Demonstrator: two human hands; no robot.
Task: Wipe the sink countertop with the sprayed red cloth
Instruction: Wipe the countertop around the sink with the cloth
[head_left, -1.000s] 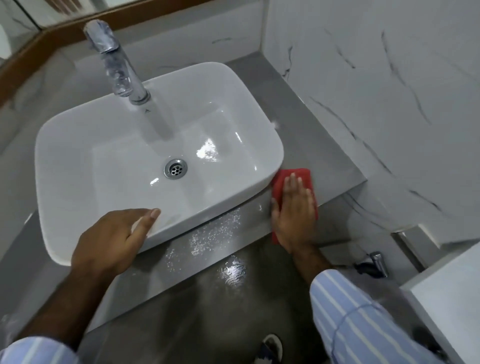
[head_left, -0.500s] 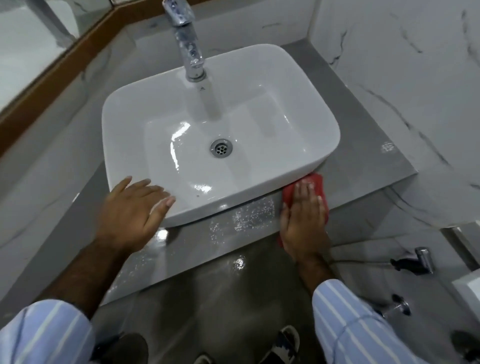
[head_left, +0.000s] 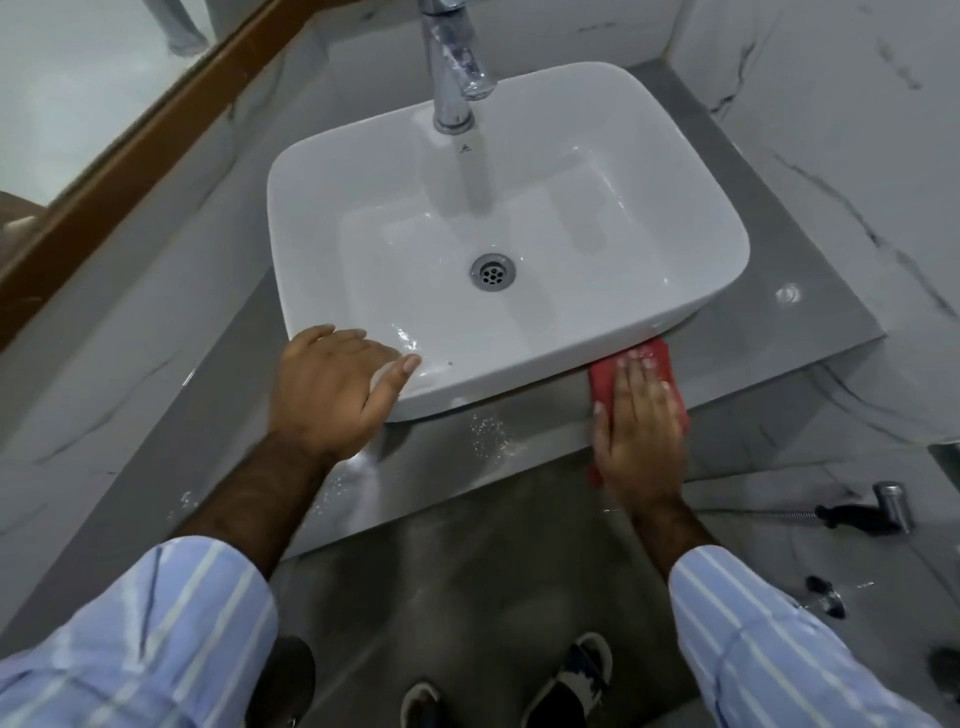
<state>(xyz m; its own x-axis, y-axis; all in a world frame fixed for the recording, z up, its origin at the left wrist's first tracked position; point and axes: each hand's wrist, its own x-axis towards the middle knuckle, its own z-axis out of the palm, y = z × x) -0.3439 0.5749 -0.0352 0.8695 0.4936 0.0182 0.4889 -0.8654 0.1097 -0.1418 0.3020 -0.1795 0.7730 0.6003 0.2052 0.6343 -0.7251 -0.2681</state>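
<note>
The grey sink countertop (head_left: 753, 343) carries a white basin (head_left: 717, 208). The red cloth (head_left: 605, 382) lies on the narrow front strip of the counter, tucked against the basin's front right corner. My right hand (head_left: 639, 436) presses flat on the cloth and covers most of it. A patch of spray droplets (head_left: 488, 431) glistens on the strip to the left of the cloth. With its fingers spread, my left hand (head_left: 332, 389) rests on the basin's front left rim and holds nothing.
A chrome tap (head_left: 454, 67) stands at the back of the basin. White marble walls (head_left: 857, 156) close the counter in on the right and behind. A wood-framed mirror (head_left: 130, 145) runs along the left. A hand sprayer (head_left: 872, 512) hangs low on the right wall.
My view has swung so the basin sits centred. The right hand has slid the cloth slightly left along the front strip. The left hand has shifted along the front rim and flattened.
</note>
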